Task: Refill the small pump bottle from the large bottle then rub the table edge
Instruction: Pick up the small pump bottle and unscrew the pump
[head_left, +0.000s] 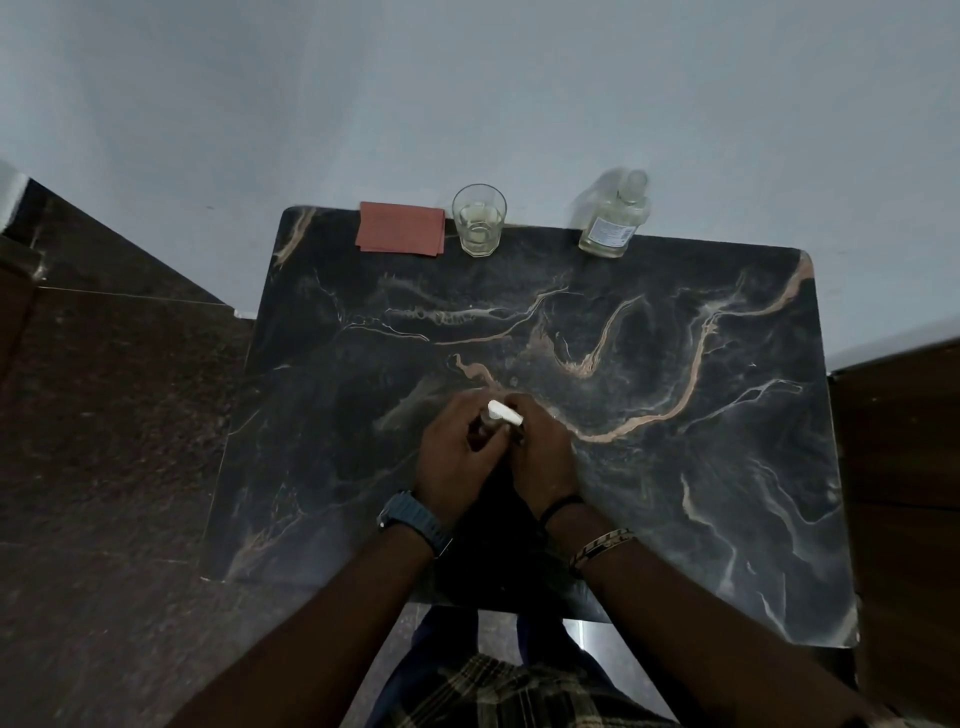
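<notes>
The small pump bottle (496, 415), clear with a white pump head, is held over the middle of the dark marble table (675, 493). My left hand (452, 462) wraps around its body from the left. My right hand (543, 452) grips at the white pump head from the right. Most of the bottle is hidden by my fingers. The large clear bottle (615, 218), with pale liquid low inside, stands at the table's far edge on the right, well away from both hands.
A drinking glass (479, 221) with a little pale liquid stands at the far edge, with a folded reddish cloth (401, 227) to its left. A pale wall rises behind the table. Dark stone floor lies to the left, and wooden furniture (904, 467) to the right.
</notes>
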